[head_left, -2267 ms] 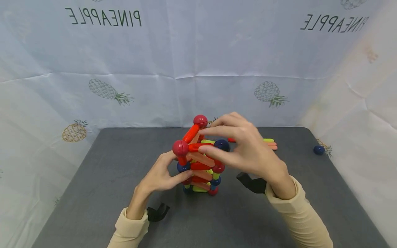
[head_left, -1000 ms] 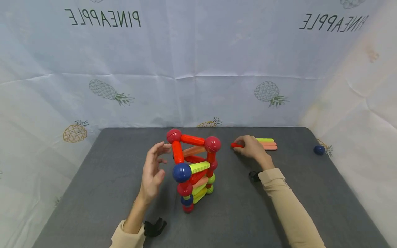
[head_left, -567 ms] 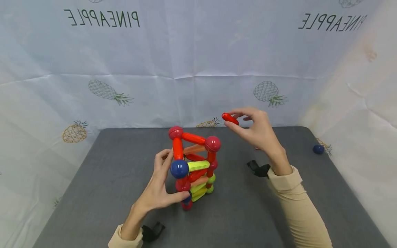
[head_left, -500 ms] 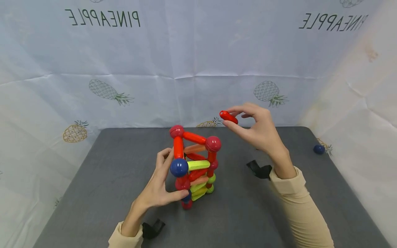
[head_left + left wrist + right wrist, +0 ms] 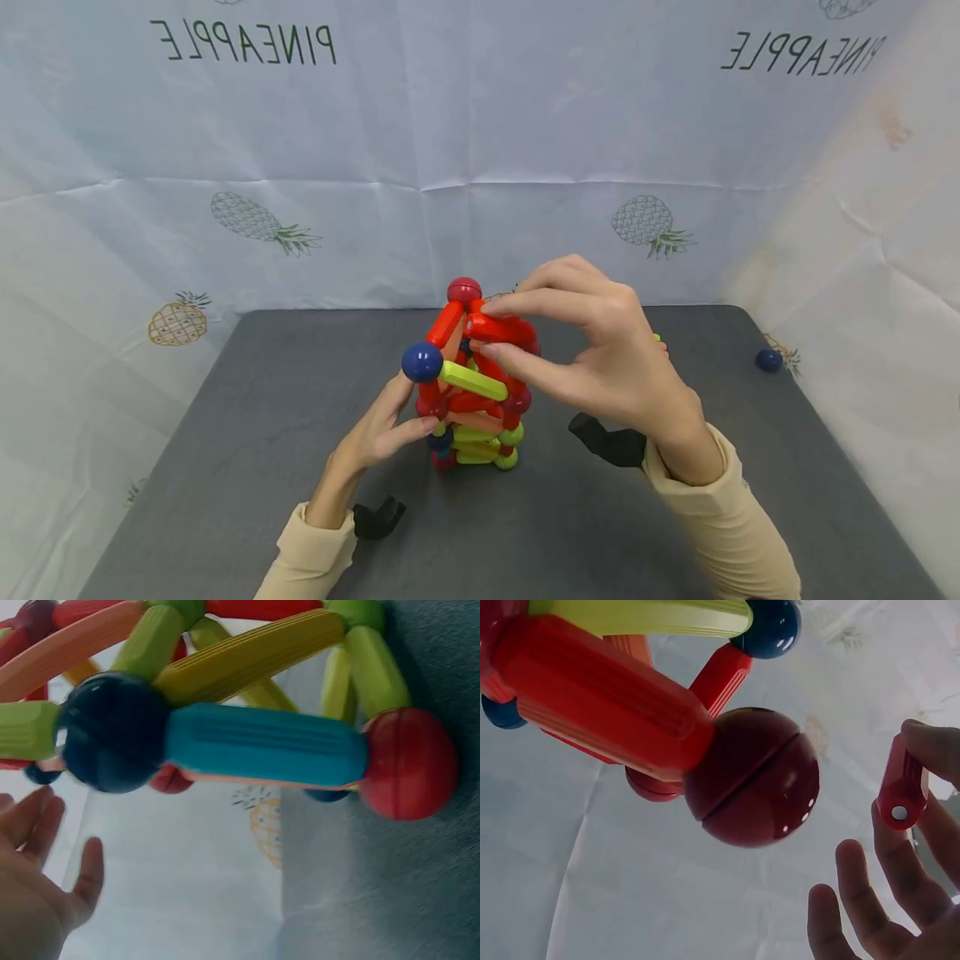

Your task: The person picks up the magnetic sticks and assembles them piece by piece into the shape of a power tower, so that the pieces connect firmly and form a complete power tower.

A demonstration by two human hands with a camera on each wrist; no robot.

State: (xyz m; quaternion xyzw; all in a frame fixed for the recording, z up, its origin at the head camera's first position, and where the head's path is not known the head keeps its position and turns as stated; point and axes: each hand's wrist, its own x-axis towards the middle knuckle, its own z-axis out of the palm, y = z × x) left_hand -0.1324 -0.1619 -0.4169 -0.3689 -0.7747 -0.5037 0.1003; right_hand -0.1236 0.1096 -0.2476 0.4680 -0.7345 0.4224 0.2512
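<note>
A tower of magnetic sticks and balls, with a lime stick high on its front, stands on the dark table. A blue ball tops its left corner and a red ball its back corner. My left hand is beside the tower's left side, thumb in front. In the left wrist view, that hand has loose fingers with nothing between them, below a turquoise stick. Between thumb and fingers my right hand pinches a loose red magnetic stick, held at the tower's top.
Ends of spare sticks peek out behind the right hand. A lone dark blue ball lies near the table's right edge. White cloth with pineapple prints hangs behind the table.
The right hand picked the red stick off the table, lifted it, then brought it left to the tower's top. The tower has turned and shifted slightly away. The left hand's fingers have loosened.
</note>
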